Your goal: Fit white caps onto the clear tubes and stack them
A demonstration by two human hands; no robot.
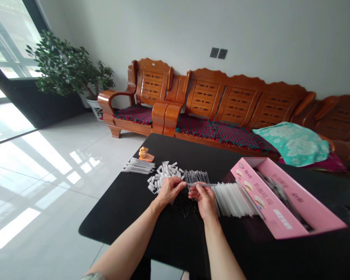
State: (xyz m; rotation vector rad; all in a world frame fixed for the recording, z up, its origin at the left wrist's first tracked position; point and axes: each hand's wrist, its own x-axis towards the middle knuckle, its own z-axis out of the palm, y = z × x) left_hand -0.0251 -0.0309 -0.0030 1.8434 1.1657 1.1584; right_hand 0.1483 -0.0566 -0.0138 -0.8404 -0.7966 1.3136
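Above the black table, my right hand (203, 197) is closed around a slim pen (205, 184) held level, its right end reaching over the clear tubes. At the pen's left end, my left hand (170, 189) is closed in a pinch; any small part in its fingertips is too small to make out. White pen caps (162, 174) lie heaped behind my left hand. Beyond my hands are thin pen refills (196, 176) in a row. Clear pen barrels (235, 199) lie side by side right of my right hand. Small black pieces (184, 206) are scattered below my hands.
Several pens (139, 166) lie at the table's (111, 217) far left, near a small orange figurine (144, 153). A long pink box (268, 210) with dark contents stands at right. Behind are a wooden sofa (236, 99) with a turquoise cloth (294, 144) and a potted plant (67, 68).
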